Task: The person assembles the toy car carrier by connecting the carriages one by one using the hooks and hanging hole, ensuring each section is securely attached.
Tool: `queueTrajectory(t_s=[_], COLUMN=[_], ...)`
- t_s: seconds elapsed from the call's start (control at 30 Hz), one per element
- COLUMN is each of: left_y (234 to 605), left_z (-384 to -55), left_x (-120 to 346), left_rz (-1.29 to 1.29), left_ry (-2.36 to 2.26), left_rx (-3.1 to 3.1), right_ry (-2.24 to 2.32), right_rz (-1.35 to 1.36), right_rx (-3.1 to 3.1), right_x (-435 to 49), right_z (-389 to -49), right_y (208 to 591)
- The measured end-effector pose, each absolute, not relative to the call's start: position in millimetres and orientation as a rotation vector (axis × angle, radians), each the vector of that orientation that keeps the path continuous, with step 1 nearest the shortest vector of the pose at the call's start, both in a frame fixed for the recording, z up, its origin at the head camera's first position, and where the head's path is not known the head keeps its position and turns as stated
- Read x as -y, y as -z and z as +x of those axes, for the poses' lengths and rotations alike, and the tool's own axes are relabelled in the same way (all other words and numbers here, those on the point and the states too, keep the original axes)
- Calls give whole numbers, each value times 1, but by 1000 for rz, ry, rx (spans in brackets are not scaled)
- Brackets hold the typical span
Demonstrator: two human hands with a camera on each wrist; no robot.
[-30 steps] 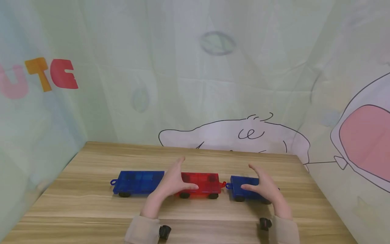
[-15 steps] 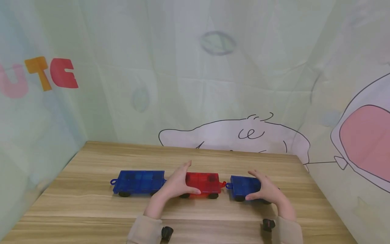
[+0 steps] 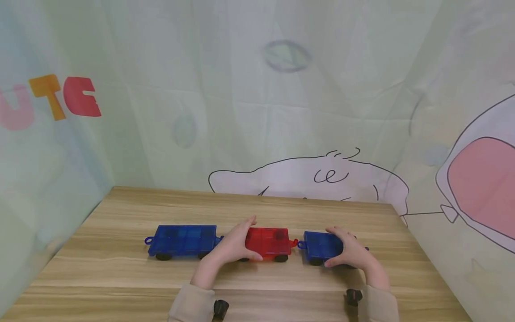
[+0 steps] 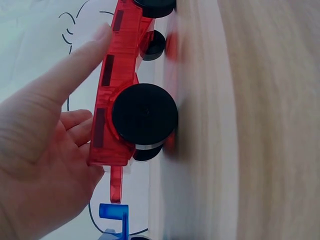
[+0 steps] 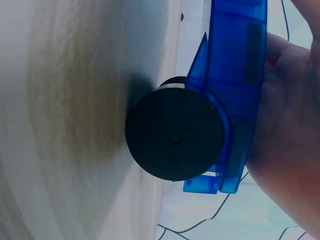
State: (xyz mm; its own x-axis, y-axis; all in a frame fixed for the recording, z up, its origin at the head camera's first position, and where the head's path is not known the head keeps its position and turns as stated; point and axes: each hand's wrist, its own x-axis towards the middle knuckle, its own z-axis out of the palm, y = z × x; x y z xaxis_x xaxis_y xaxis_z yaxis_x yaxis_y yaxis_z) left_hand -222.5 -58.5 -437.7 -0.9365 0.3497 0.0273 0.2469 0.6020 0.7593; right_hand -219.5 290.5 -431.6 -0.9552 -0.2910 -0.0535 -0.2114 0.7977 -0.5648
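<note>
In the head view three flat translucent toy train cars stand in a row on their wheels. My left hand [image 3: 232, 245] grips the red car [image 3: 268, 240], thumb along its near side and fingers toward the far side. My right hand [image 3: 352, 251] holds the shorter blue car [image 3: 319, 244] the same way and covers its right part. The red car's hook [image 3: 294, 243] sits right beside that car's blue ring [image 3: 301, 245]. At left is the longer blue car [image 3: 185, 240], untouched. In the left wrist view the red car's tongue [image 4: 116, 185] points at a blue hook [image 4: 114, 211].
The cars stand on a wood-grain table [image 3: 257, 286]. Behind it hangs a printed cloth [image 3: 241, 112] with cartoon drawings, and its sides close in left and right. A small black camera [image 3: 220, 308] is worn at the left wrist, another [image 3: 354, 297] at the right.
Both hands have come down onto the cars, and their thumbs and fingers have closed in on the sides. My left hand has shifted slightly right. The cars stand where they were.
</note>
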Motion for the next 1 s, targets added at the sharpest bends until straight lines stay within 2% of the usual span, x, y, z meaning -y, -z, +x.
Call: queueTrajectory(t_s=[1.0], left_y=[438], left_z=[-224], left_x=[61], left_rz=[513], left_ry=[-1160], left_rx=[-2690], right_ry=[819], right_rz=[-403], right_rx=[-2879], right_x=[-290], right_z=[-224], right_y=[436])
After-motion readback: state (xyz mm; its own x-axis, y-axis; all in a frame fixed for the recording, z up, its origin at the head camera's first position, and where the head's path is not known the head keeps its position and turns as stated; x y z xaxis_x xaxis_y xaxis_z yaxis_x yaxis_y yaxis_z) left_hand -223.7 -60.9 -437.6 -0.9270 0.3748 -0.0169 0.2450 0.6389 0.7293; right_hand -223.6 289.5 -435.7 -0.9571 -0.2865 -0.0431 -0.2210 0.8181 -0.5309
